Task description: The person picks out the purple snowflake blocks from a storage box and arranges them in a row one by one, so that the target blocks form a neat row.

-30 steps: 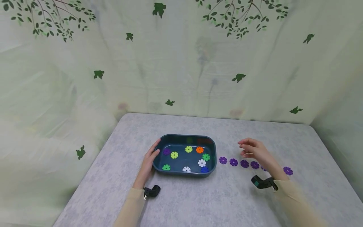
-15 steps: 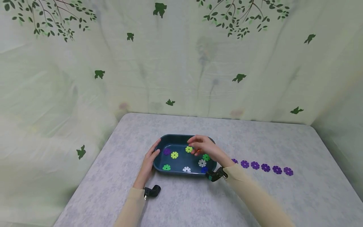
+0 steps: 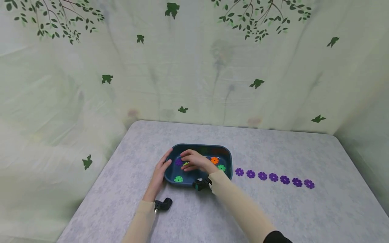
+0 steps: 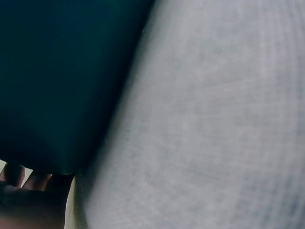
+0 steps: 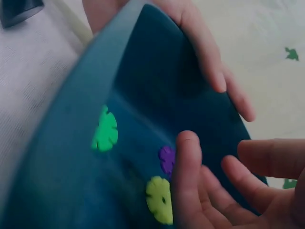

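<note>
A dark blue-green plastic tray (image 3: 228,152) holds several notched, flower-shaped plastic discs. My left hand (image 3: 158,173) grips the tray's left end, with fingertips over the rim in the right wrist view. Over the tray's inside is my right hand (image 3: 197,161), its fingers loosely bent and apart, holding nothing. Nearest to its fingertips lie a purple disc (image 5: 166,159) and a yellow disc (image 5: 158,200). A green disc (image 5: 106,130) is closer to the near wall. Orange disc (image 3: 214,160) and another green one show to the right; the right hand and wrist hide other discs.
On the grey table (image 3: 273,216), right of the tray, several purple discs (image 3: 273,177) lie in a spaced row slanting toward the near right. A pale curtain (image 3: 194,67) with leaf prints hangs behind the table.
My right hand has moved left from above the row of purple discs to over the left half of the tray, uncovering the row. The left hand and tray stay put.
</note>
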A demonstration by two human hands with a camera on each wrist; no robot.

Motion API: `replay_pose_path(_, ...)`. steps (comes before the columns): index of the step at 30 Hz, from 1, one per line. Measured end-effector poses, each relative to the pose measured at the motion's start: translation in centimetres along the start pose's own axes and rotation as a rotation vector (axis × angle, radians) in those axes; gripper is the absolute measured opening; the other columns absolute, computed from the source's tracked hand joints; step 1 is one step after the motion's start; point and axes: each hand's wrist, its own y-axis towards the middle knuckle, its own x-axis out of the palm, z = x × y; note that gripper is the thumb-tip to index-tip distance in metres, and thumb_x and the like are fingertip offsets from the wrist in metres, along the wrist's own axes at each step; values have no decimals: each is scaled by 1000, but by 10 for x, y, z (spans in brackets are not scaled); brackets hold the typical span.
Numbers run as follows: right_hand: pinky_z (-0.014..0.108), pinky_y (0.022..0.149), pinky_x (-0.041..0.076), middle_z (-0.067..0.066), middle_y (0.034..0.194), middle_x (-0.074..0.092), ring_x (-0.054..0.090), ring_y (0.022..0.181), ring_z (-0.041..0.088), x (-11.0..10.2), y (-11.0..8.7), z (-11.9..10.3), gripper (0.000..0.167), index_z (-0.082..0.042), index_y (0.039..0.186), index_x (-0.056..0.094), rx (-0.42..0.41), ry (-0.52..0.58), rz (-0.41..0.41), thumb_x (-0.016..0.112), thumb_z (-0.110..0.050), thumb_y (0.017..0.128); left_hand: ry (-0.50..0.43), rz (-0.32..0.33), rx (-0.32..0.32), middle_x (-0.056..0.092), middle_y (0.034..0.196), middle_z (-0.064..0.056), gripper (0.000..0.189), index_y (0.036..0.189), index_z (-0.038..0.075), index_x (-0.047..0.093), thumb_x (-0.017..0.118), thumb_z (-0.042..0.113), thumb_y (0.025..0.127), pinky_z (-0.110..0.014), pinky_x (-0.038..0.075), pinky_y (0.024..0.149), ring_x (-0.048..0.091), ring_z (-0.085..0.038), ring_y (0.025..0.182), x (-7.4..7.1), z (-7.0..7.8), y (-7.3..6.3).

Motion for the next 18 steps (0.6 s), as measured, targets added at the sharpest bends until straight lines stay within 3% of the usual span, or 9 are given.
replay_pose_path(8,41,88,50,27,130,44,60,107,40,11,12,0,39,5,138,40,54,99,10,42,-3,100,0,-16,-1,26,154,4,46,149,23,37,43,26,104,-45,12,114,16,-15,142,-1,1,-1)
replay_pose_path(18,39,88,50,23,122,51,61,106,38,13,17,0,33,9,129,51,77,45,33,42,0,99,-7,-19,3,25,155,1,46,150,20,35,42,24,104,-46,10,114,15,-17,142,-1,1,-1)
